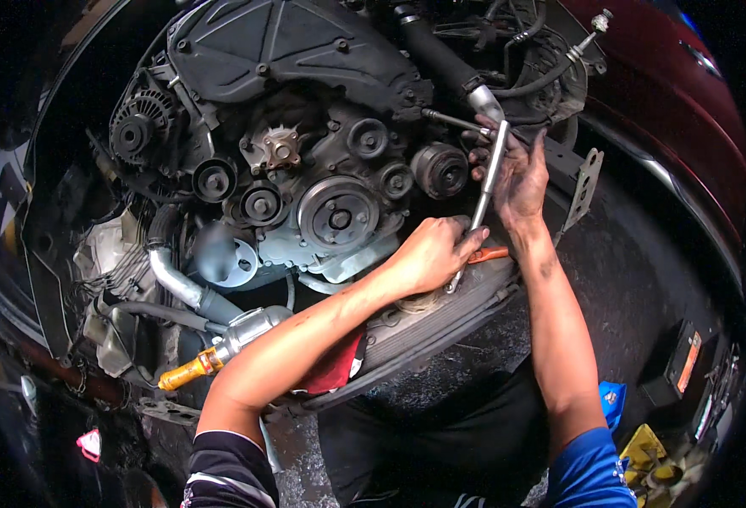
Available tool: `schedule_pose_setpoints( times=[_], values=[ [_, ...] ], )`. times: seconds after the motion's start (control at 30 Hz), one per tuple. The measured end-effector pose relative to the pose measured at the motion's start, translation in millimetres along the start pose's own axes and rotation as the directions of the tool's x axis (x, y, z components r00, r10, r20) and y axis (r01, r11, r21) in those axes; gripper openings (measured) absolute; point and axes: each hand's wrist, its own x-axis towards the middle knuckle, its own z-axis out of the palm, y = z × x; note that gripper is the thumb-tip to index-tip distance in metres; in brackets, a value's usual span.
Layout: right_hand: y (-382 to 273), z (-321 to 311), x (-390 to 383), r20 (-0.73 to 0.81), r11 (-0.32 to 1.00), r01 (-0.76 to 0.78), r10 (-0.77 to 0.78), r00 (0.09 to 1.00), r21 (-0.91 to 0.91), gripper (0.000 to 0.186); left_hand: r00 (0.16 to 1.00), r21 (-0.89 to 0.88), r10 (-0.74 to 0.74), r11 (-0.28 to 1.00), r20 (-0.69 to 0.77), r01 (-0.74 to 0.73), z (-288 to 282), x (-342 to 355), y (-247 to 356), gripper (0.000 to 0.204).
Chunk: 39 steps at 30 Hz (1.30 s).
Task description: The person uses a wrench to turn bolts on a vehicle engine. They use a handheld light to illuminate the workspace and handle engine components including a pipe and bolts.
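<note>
Left hand [434, 254] curled round the lower handle of the silver wrench [492, 169], right of the engine [292, 51]. Right hand [523, 178]: fingers part-curled at wrench head; grip, cannot tell. Advice: steady the head, pull evenly. Pulley [440, 170], hose [440, 56] crowd the swing; yellow-handled tool [191, 370] lower left.

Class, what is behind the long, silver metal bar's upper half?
Behind the bar is the dark-smudged right hand: fingers to its left, palm and thumb to its right. The bar covers the strip of hand between, so that cannot be seen.
</note>
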Motion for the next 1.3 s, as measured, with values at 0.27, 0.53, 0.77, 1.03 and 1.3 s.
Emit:
schedule_pose_setpoints(
  times=[0.27, 0.53, 0.77, 1.03, 1.3],
  values=[
    [8, -8, 3, 0.013, 0.997, -0.061, 0.062, 0.998, -0.037, 0.067, 0.964, -0.365, -0.141, 0.930, -0.224, 0.051, -22, -4, 7, 0.044],
    [-13, -25, 9, -0.024, 0.216, 0.209, -0.748, 0.663, -0.954, 0.051, 0.850, -0.368, 0.011, 0.899, -0.526, -0.239, -53, 21, 15, 0.042],
    [-56, 40, -25, 0.264, 0.378, 0.397, -0.357, 0.896, -0.836, 0.035, 0.815, 0.101, 0.337, 0.939, -0.471, -0.330, -82, 66, 62, 0.047],
    [-57, -2, -10, -0.072, 0.555, 0.213, -0.446, 0.892, -0.804, 0.029, 0.833, 0.078, 0.397, 0.914, -0.386, -0.399, -61, 122, 20, 0.038],
    [-22, -6, -2, -0.118, 0.521, 0.147, -0.442, 0.889, -0.841, 0.043, 0.864, 0.311, 0.374, 0.911, -0.336, -0.273, -30, 113, -48, 0.038]
  ],
)
